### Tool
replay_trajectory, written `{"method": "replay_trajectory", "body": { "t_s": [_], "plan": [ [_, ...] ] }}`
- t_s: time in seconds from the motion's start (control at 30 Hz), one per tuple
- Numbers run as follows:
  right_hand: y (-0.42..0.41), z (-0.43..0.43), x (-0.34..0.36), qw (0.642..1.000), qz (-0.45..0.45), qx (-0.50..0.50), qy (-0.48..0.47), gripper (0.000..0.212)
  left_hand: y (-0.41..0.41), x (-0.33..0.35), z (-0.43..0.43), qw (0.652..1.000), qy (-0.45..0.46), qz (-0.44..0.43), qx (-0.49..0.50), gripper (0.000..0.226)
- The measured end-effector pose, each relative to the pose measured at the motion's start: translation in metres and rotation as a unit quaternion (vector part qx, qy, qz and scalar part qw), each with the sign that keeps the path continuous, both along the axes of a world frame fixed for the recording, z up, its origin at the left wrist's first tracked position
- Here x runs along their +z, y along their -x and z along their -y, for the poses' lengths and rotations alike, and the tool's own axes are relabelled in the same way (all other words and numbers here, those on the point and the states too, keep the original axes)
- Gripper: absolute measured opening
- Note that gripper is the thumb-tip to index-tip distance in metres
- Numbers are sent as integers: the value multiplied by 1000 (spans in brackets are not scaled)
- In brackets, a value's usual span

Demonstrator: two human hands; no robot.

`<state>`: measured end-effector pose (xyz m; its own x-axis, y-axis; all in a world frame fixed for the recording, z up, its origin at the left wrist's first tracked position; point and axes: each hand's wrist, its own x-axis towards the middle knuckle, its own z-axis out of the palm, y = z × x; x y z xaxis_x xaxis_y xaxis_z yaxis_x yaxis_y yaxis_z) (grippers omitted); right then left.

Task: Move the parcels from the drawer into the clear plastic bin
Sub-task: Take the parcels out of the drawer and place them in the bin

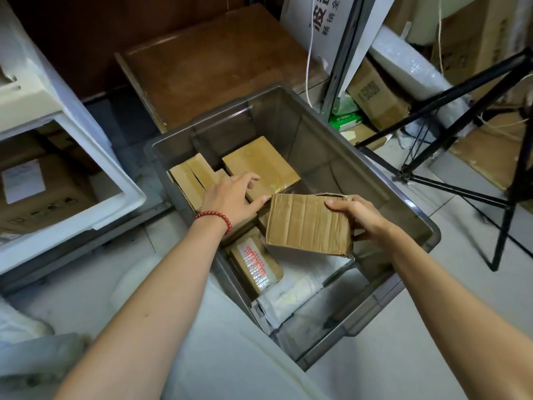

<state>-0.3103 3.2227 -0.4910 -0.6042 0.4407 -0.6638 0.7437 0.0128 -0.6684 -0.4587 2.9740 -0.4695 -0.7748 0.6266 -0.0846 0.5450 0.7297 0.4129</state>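
The clear plastic bin [409, 209] stands on the floor at centre and holds several cardboard parcels. My right hand [363, 217] grips the right end of a creased brown parcel [305, 223] held over the bin's near half. My left hand [230, 197], with a red bead bracelet on its wrist, rests with spread fingers on a taped flat parcel [265, 163] deeper in the bin. A parcel with a red-printed label [253, 264] and a white padded mailer [294, 293] lie at the bin's near end. The white drawer [121, 180] stands open at left with a labelled carton [43, 194] inside.
A brown wooden board [213, 59] lies behind the bin. A black tripod [461, 180] spreads its legs to the right. Cardboard boxes [375, 93] and a green packet [346, 116] sit under a shelf at back right. The floor is pale tile.
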Motion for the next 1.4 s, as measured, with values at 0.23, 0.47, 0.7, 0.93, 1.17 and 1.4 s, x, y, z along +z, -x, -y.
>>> {"method": "replay_trajectory", "body": {
  "t_s": [0.23,0.47,0.7,0.93,1.17,1.4],
  "plan": [
    [-11,-2,-27,993,65,-26,-92,48,-6,-5,-12,999,18,-8,-49,43],
    [-1,26,-50,976,153,130,-79,32,-5,-11,-19,998,10,-11,-58,44],
    [2,58,-81,912,214,319,-142,60,3,-13,-11,998,8,-40,-57,46],
    [8,57,-77,853,235,400,-238,77,11,-7,2,992,60,-114,-15,50],
    [29,84,-41,839,42,344,-419,67,0,9,31,981,74,-158,80,41],
    [72,133,22,807,-107,339,-472,64,-14,36,103,965,95,-179,167,37]
  ]
}}
